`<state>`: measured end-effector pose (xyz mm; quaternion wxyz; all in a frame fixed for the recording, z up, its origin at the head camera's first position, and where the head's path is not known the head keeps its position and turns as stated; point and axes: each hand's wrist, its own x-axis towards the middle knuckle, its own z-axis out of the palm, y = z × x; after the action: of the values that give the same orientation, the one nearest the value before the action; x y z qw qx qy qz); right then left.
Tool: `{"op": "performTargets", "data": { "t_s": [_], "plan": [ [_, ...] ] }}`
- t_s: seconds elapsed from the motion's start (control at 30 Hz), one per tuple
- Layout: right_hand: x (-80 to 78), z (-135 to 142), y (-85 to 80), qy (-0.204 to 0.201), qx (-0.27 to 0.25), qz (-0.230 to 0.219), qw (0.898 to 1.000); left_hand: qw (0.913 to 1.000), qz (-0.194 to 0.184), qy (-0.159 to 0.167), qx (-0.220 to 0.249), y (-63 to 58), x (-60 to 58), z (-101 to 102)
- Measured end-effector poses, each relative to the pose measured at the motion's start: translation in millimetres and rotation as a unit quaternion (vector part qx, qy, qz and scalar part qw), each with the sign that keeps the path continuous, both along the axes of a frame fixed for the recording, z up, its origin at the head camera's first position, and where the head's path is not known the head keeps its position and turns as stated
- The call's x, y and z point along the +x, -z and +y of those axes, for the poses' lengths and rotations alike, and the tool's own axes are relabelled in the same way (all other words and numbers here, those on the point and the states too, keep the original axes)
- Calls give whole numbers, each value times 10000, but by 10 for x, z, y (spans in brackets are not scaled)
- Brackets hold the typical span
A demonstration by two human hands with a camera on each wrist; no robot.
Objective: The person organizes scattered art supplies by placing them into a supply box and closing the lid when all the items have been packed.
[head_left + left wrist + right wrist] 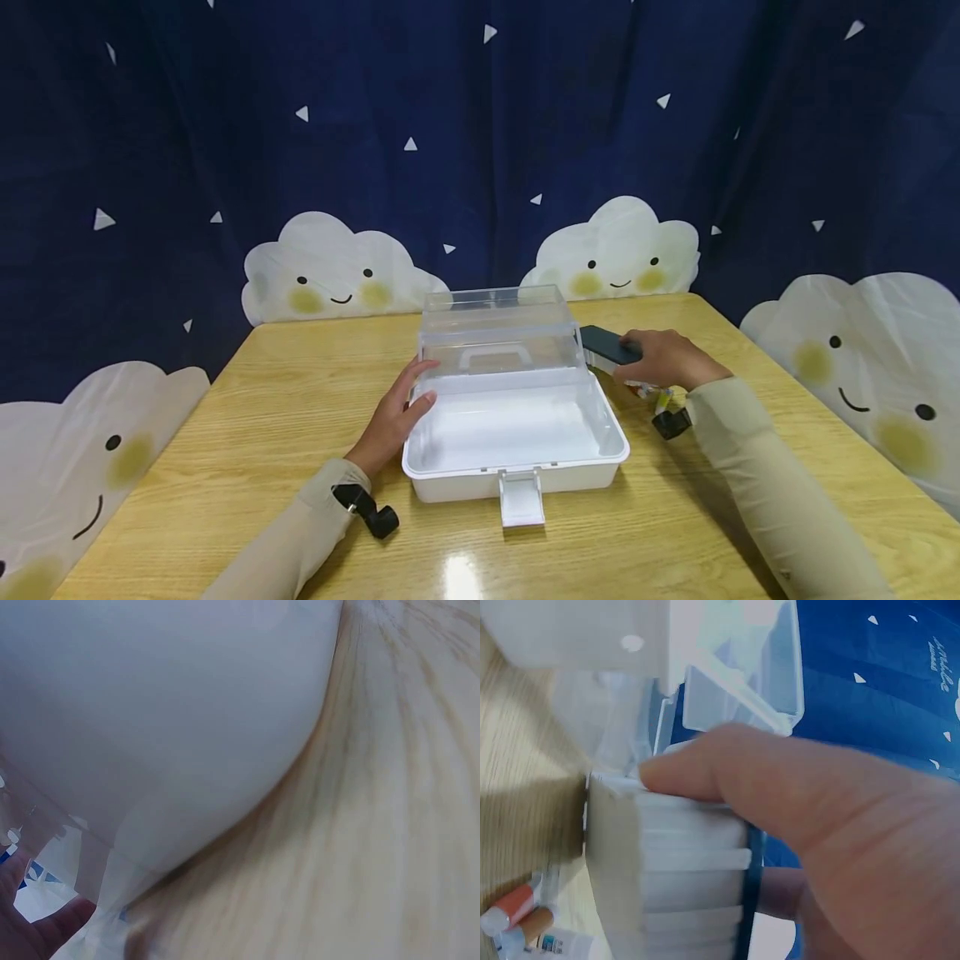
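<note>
A white plastic case (pixel 517 479) stands on the table with its clear lid (pixel 495 325) raised at the back and its front latch (pixel 521 500) folded down. My left hand (pixel 393 417) rests at the case's left edge near the lid hinge, fingers spread and fairly straight. Behind the case's right corner, my right hand (pixel 663 358) grips a white box with a dark top (pixel 609 344). The right wrist view shows the box's ribbed white side (pixel 694 877), with the thumb on one edge. Most of that hand's other fingers are hidden there.
Beside the right hand, several small tubes or bottles (pixel 525 919), some with orange and brown parts, lie on the wooden table (pixel 315 400). A dark blue curtain (pixel 375 183) with cloud faces hangs behind the table and along its sides.
</note>
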<state>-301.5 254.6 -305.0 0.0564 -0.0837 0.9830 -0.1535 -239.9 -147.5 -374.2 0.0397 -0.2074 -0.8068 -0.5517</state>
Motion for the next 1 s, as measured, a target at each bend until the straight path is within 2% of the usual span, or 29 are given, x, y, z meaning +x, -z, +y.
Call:
{"op": "performTargets", "data": {
  "t_s": [0.17,0.33,0.5,0.73,1.0],
  "plan": [
    [-24,1,-27,269,-34,292,9992,10000,20,-9,-6,18,-22,4],
    [-27,-3,-26,450,-346,526,9970,10000,33,12,-32,49,-44,5],
    [-39,-19,-21,556,-647,1001,9913,10000,44,-10,-8,54,-47,-5],
    [-48,-9,-28,698,-750,1399,9848,10000,76,-5,-9,39,-33,-1],
    [-53,45,-55,712,-924,2065,9715,9999,99,19,13,24,-22,6]
  ]
}}
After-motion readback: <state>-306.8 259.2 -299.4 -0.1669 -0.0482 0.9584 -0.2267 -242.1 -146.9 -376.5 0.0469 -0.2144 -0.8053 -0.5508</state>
